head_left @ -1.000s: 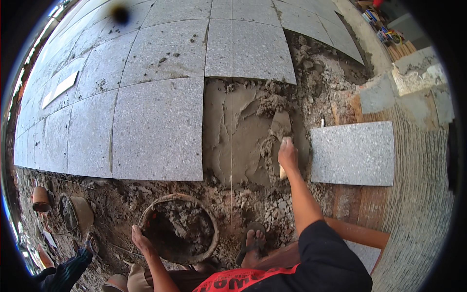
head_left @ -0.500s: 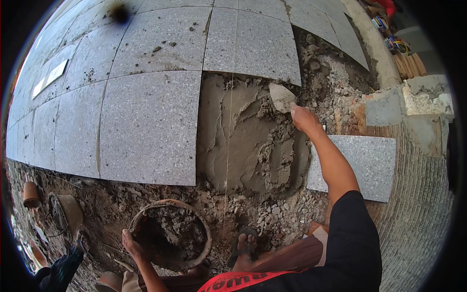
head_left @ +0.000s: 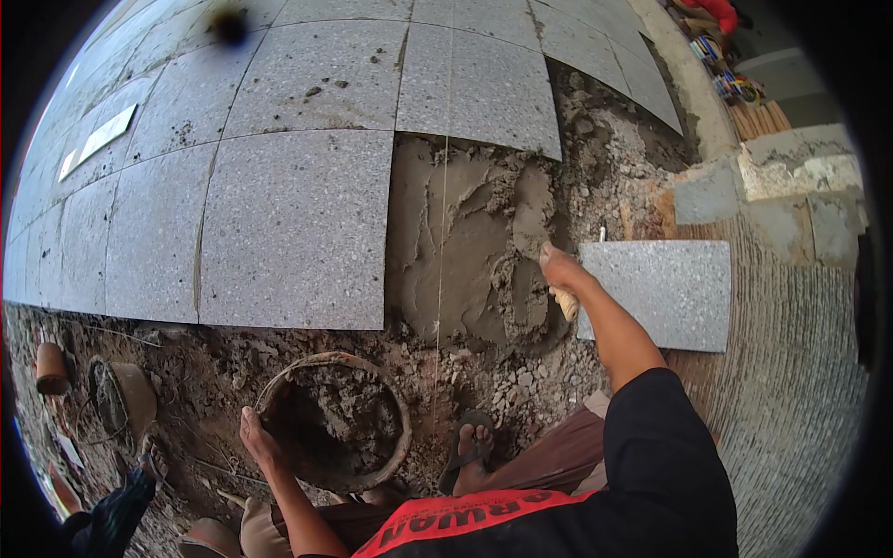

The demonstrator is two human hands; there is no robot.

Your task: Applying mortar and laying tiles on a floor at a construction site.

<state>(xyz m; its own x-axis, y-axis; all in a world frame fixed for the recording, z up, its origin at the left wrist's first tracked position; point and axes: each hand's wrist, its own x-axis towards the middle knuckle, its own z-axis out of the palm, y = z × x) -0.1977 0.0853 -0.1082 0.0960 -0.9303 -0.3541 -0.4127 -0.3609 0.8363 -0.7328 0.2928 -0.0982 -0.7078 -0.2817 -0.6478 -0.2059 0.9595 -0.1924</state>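
My right hand grips the wooden handle of a trowel, whose mortar-covered blade rests in wet grey mortar spread in a gap among the laid speckled tiles. My left hand holds the left rim of a round bucket of dark, lumpy mortar. To the right of my working hand a loose speckled tile lies on rough ground. A taut string crosses the mortar bed lengthwise.
A small pot and a bucket stand at the left, near another person's foot. Rubble surrounds my sandalled foot. Blocks, a grooved slab, cans and a person in red are at the right.
My right hand went up and right with the trowel half a second ago and has since come back down and leftward in the mortar. My left hand stays at the bucket.
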